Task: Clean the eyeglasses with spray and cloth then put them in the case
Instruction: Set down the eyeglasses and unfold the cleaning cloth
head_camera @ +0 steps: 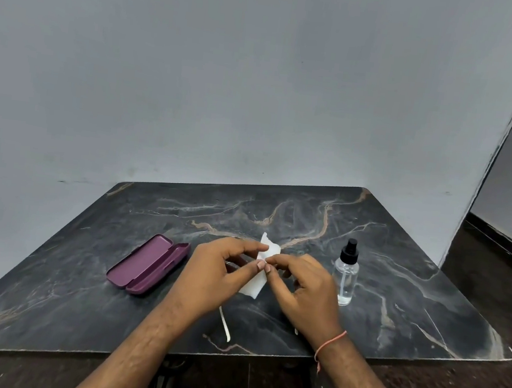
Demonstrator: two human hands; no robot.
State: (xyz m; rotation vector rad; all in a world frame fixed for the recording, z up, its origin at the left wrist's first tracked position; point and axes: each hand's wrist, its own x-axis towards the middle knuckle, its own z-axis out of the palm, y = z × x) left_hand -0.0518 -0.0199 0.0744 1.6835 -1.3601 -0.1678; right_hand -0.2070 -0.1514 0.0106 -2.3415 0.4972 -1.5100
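Here, my left hand [214, 272] and right hand [304, 287] pinched the white cloth [258, 281] around the thin-framed eyeglasses [224, 321], mostly hidden above the dark marble table [412, 291]: the wiping step. Next, I judged, came folding the temples for the open purple case [147, 266]; the clear spray bottle [346, 274] stood beside.

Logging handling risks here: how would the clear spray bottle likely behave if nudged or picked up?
The spray bottle stands tall and narrow on the marble table, so a sideways nudge could probably tip it. It looks only partly filled, so likely light. Its smooth clear wall may be slippery.
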